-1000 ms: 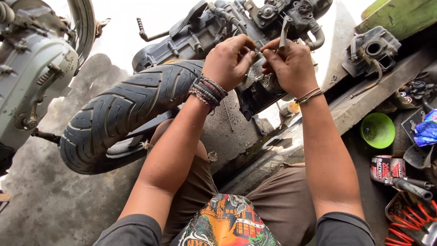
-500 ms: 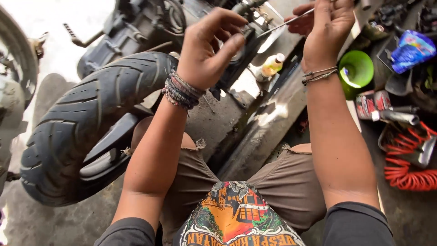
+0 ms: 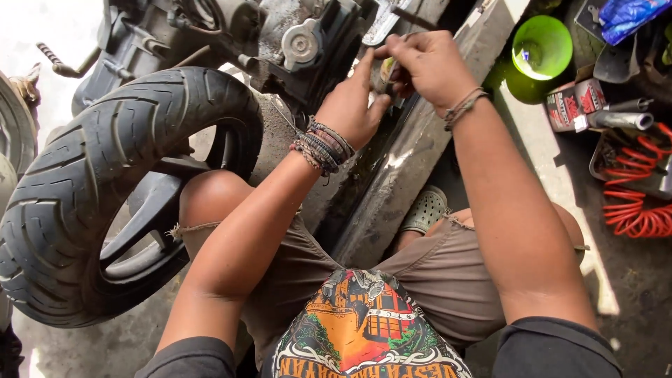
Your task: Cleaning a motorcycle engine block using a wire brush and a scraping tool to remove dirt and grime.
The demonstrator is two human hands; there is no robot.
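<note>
I am crouched beside a scooter engine block point(image 3: 294, 42) with a black tyre point(image 3: 105, 182) on its wheel at my left. My left hand point(image 3: 350, 105), with several bracelets at the wrist, reaches toward the engine's right side, fingers pinching a small yellowish part point(image 3: 387, 70). My right hand point(image 3: 427, 66) is closed around a thin dark tool whose tip point(image 3: 413, 15) sticks up past my fingers. Both hands meet at the small part, just right of the engine's round metal cap point(image 3: 301, 45).
A concrete curb point(image 3: 413, 161) runs diagonally under my arms. At the right lie a green bowl point(image 3: 542, 45), a small can point(image 3: 574, 105), a red coiled hose point(image 3: 637, 203) and a blue packet point(image 3: 630, 14). Another wheel point(image 3: 14, 133) shows at the far left.
My view has tilted down and closer. Both hands have dropped lower in view and come together at the engine's side; the thin tool, held out level before, now points up.
</note>
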